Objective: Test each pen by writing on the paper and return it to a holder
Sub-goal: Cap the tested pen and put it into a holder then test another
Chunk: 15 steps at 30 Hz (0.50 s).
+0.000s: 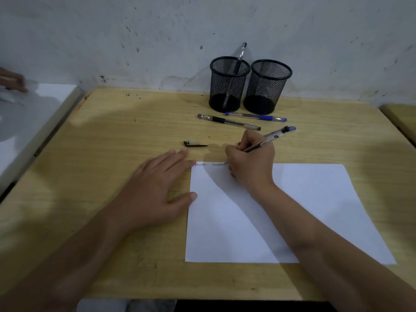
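Note:
A white sheet of paper (pixel 315 210) lies on the wooden table, with two short scribbled words along its top edge. My right hand (pixel 252 161) grips a pen (pixel 272 138) with its tip on the paper's top edge. My left hand (pixel 155 188) lies flat, fingers spread, touching the paper's left edge. Two black mesh holders stand at the back: the left holder (pixel 228 84) has one pen (pixel 239 59) in it, the right holder (pixel 266 86) looks empty. A black pen (pixel 228 122) and a blue pen (pixel 256 117) lie in front of them. A black pen cap (pixel 194 144) lies near my left fingertips.
A stained wall rises right behind the holders. A white surface (pixel 51 102) adjoins the table on the left, where another person's hand (pixel 12 81) shows at the frame edge. Another wooden table (pixel 403 118) begins at the far right.

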{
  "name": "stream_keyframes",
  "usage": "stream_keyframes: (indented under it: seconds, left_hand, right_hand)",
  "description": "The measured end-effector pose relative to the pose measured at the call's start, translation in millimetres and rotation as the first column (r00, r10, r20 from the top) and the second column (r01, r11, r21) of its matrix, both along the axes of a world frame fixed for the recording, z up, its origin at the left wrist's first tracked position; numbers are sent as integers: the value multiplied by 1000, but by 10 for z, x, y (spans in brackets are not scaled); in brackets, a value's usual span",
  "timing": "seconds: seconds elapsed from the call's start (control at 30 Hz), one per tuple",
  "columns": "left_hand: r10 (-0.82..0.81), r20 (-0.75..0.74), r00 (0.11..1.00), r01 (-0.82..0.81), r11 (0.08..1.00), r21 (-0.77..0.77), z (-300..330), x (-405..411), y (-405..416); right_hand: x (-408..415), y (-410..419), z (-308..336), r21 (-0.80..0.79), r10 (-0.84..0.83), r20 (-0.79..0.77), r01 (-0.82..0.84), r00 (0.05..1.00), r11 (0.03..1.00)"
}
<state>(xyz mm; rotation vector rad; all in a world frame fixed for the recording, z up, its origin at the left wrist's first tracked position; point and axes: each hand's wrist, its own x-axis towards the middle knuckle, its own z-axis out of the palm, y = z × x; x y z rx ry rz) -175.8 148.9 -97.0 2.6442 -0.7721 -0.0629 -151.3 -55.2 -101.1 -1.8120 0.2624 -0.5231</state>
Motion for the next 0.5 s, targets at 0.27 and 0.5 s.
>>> stream_keyframes:
  seconds: [0.27, 0.5]
  left_hand:
    - [2, 4, 1000, -2, 1000, -4, -5, 1, 1]
    - [0, 9, 1000, 0, 1000, -11, -5, 1, -2]
  right_hand:
    - [-43, -9, 28, 51, 15, -10, -14, 1000, 999]
    - [-14, -9, 8, 12, -36, -1, 36, 999, 999]
